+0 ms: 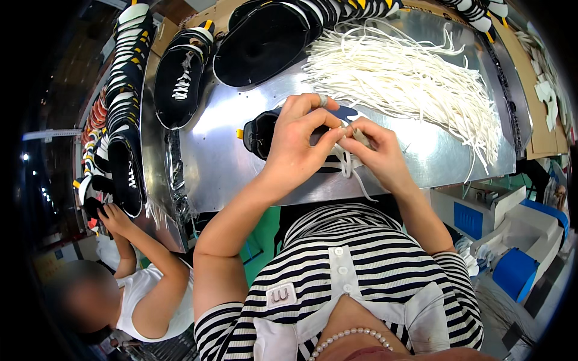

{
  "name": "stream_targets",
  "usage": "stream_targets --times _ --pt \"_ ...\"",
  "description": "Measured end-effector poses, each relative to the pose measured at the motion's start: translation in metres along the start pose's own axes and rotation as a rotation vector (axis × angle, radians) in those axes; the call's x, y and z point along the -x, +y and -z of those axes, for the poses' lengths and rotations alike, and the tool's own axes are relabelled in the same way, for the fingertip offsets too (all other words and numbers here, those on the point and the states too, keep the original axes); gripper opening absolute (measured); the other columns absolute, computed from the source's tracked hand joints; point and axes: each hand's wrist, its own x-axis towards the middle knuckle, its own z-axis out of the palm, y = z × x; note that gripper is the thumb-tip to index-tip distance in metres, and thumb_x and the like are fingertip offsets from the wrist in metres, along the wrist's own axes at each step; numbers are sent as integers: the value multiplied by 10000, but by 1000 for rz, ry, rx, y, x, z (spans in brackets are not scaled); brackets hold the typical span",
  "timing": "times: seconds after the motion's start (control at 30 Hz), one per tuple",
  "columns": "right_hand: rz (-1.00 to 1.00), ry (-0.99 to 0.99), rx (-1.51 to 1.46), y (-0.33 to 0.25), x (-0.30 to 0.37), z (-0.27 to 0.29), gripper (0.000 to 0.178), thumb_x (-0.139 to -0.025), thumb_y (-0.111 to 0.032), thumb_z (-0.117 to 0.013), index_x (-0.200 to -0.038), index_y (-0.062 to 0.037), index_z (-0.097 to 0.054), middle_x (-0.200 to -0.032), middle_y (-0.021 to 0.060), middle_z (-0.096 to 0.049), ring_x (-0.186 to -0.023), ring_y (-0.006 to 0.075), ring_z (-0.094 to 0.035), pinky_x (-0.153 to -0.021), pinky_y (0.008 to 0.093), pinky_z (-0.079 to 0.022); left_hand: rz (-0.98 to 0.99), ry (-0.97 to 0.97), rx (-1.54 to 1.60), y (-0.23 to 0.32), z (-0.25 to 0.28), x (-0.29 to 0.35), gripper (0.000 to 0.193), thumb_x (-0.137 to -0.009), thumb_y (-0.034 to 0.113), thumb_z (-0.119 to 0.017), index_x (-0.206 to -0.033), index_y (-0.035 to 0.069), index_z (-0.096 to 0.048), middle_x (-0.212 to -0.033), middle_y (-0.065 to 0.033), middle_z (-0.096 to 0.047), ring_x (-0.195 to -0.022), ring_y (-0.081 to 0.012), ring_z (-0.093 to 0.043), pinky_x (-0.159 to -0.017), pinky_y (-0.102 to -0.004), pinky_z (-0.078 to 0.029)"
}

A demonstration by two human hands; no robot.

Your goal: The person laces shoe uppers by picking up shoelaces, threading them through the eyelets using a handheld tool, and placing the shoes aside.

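Observation:
A dark shoe upper [257, 136] with a yellow heel tab lies on the metal table in front of me, mostly hidden under my hands. My left hand [300, 135] is over its middle, thumb and fingertips pinched on a white shoelace [346, 162]. Close against it, my right hand [376, 147] pinches the same lace near its tip. Loose lace hangs from between the hands, one end trailing toward the table's near edge. Exactly how the lace passes through the eyelets is hidden by my fingers.
A big bundle of white laces [409, 84] covers the table's right back. Black shoe uppers [265, 48] stand at the back, and a laced black upper [174, 90] lies left. At far left a co-worker's hand [114, 219] touches shoe parts. A grey-blue machine [512, 240] stands right.

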Motion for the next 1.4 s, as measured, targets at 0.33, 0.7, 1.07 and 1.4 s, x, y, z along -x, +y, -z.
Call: stream_targets --times 0.33,0.7,1.07,1.4 --pt "-180 150 -49 27 -19 -6 295 -839 -107 -703 -1109 -9 -633 -873 81 -706 -772 99 -651 -673 235 -502 1013 -332 648 -42 14 30 545 -927 484 -619 -1158 -10 -619 -993 -111 -655 -890 -207 -620 -842 -337 -515" --pt "-63 175 427 28 -12 -16 412 -809 -93 -745 -1179 -49 -570 -919 131 -719 -774 152 -670 -691 293 -520 965 88 528 -6 -33 37 241 -884 226 -711 -932 -9 -702 -843 -55 -707 -708 -104 -651 -618 -243 -510" --pt "144 61 417 7 5 5 168 -899 -152 -626 -985 -9 -609 -836 172 -693 -763 327 -681 -696 393 -519 830 141 512 -10 -32 42 235 -840 146 -752 -1008 0 -677 -914 -44 -697 -785 -102 -654 -695 -236 -520" --pt "128 -55 895 12 -21 -18 151 -901 -139 -601 -959 1 -610 -774 164 -676 -731 335 -666 -667 393 -509 711 33 657 -24 -39 49 171 -923 146 -647 -1001 -5 -664 -874 -32 -687 -804 -103 -638 -717 -246 -503"
